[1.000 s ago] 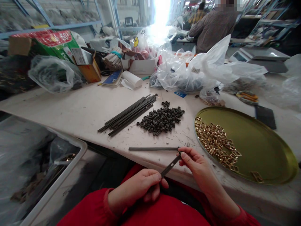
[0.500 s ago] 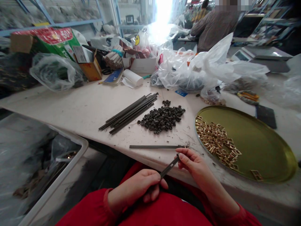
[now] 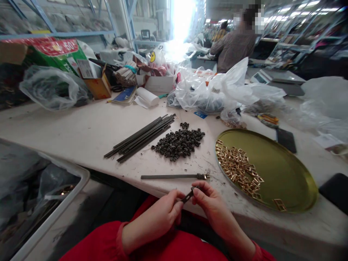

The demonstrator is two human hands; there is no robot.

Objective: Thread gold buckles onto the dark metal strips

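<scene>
My left hand (image 3: pixel 170 208) pinches the lower part of a dark strap (image 3: pixel 187 197) that has a slot in it. The fingers of my right hand (image 3: pixel 205 195) are closed on its upper end. Just beyond, another dark strap (image 3: pixel 168 177) with a small gold buckle at its right end lies along the table edge. A bundle of dark strips (image 3: pixel 143 136) and a pile of small dark loops (image 3: pixel 178 144) lie farther back. Gold buckles (image 3: pixel 239 168) are heaped on the left side of a gold oval tray (image 3: pixel 285 166).
Plastic bags (image 3: pixel 212 90), boxes and a paper roll (image 3: pixel 146 97) line the back of the table (image 3: pixel 67 127). A white bin (image 3: pixel 84 177) stands at the left. A black phone-like object (image 3: pixel 335 190) lies right. A person (image 3: pixel 235 49) stands in the background.
The camera view has shifted, so the table items appear farther left. My left hand has slid up the strap, closer to my right hand.
</scene>
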